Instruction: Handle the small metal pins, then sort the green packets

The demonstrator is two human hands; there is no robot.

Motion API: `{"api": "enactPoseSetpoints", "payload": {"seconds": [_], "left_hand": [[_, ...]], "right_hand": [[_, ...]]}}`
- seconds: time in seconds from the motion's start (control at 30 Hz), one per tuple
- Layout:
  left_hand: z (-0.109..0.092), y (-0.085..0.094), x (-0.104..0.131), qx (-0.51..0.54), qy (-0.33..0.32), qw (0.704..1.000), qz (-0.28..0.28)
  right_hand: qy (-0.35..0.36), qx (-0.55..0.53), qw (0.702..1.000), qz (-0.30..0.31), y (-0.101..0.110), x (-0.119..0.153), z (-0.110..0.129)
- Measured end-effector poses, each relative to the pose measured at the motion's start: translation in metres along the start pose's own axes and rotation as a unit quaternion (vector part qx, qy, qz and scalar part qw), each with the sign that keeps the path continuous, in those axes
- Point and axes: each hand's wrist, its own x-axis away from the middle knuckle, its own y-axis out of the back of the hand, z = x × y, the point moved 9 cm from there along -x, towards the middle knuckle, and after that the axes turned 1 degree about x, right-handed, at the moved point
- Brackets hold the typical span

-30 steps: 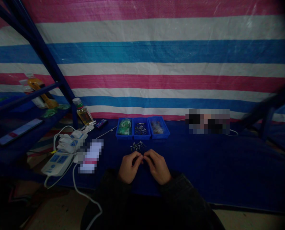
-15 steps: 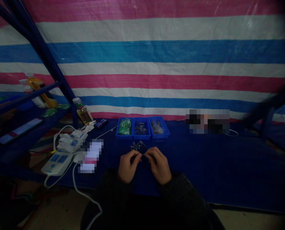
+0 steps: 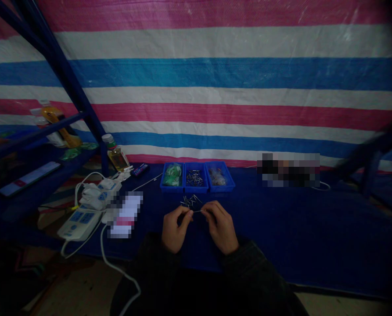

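Note:
My left hand [image 3: 176,228] and my right hand [image 3: 220,226] are close together over the blue tabletop, fingers pinched. A thin, shiny metal pin [image 3: 197,211] spans the gap, one end in each hand's fingertips; its exact kind is too small to tell. Just beyond my fingers lies a small pile of similar metal pins [image 3: 191,201]. Behind the pile stand three blue bins in a row. The left bin [image 3: 171,189] holds green-and-clear plastic bags, the middle bin [image 3: 196,190] loose metal pins, and the right bin [image 3: 221,189] clear bags of small parts.
To the left are power strips [image 3: 79,224] with plugs and white cables, a blurred-out phone [image 3: 126,215] and a bottle [image 3: 115,153] of yellow liquid. A pixelated object [image 3: 288,171] sits at the back right. Blue frame posts [image 3: 93,127] rise at both sides before striped sheeting.
My hands have drawn slightly apart, the right one shifting a little rightward, so more of the metal pin shows between them. The whole view has shifted slightly.

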Motion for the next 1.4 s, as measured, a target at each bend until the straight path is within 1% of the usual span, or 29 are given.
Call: {"api": "enactPoseSetpoints", "payload": {"seconds": [0.1,0.17,0.2,0.23,0.3,0.37,0.43,0.47,0.53,0.57,0.6,0.67,0.8,0.9,1.13,1.3,1.4], "left_hand": [[0.005,0.013,0.001,0.020,0.016,0.998,-0.058],[0.007,0.016,0.001,0.028,0.021,0.997,-0.075],[0.008,0.016,0.001,0.030,0.022,0.996,-0.075],[0.008,0.016,0.001,0.031,0.022,0.997,-0.073],[0.008,0.015,0.001,0.034,0.022,0.997,-0.069],[0.009,0.015,0.002,0.037,0.022,0.997,-0.070],[0.010,0.016,0.004,0.041,0.022,0.996,-0.079],[0.010,0.017,0.004,0.043,0.023,0.995,-0.084],[0.012,0.018,0.005,0.046,0.025,0.994,-0.091],[0.013,0.018,0.006,0.048,0.026,0.994,-0.092],[0.014,0.018,0.006,0.050,0.028,0.994,-0.091],[0.015,0.017,0.005,0.055,0.029,0.994,-0.089],[0.014,0.016,0.004,0.053,0.026,0.995,-0.083],[0.014,0.016,0.004,0.051,0.027,0.995,-0.082],[0.014,0.016,0.005,0.042,0.024,0.995,-0.087],[0.014,0.015,0.004,0.043,0.025,0.996,-0.081],[0.013,0.015,0.004,0.040,0.026,0.996,-0.075]], "right_hand": [[-0.003,0.026,0.997,-0.071,0.017,-0.023,0.002],[-0.003,0.057,0.992,-0.110,0.025,-0.043,0.001],[-0.005,0.074,0.991,-0.114,0.025,-0.053,-0.001],[-0.004,0.096,0.990,-0.103,0.023,-0.062,-0.004],[-0.011,0.135,0.987,-0.082,0.016,-0.070,-0.012],[-0.024,0.151,0.985,-0.079,0.011,-0.064,-0.020],[-0.040,0.149,0.985,-0.073,0.005,-0.046,-0.026],[-0.040,0.146,0.987,-0.050,-0.002,-0.036,-0.026],[-0.026,0.134,0.990,0.025,-0.021,-0.016,-0.023],[-0.020,0.136,0.988,0.067,-0.031,-0.008,-0.020],[-0.018,0.144,0.985,0.096,-0.038,-0.002,-0.018],[-0.025,0.168,0.978,0.124,-0.047,0.003,-0.016],[-0.053,0.226,0.965,0.121,-0.049,0.000,-0.019],[-0.057,0.248,0.960,0.120,-0.049,0.000,-0.022],[-0.066,0.265,0.958,0.093,-0.044,0.006,-0.031],[-0.069,0.273,0.955,0.090,-0.040,0.008,-0.032],[-0.084,0.270,0.956,0.081,-0.036,0.010,-0.034]]}}
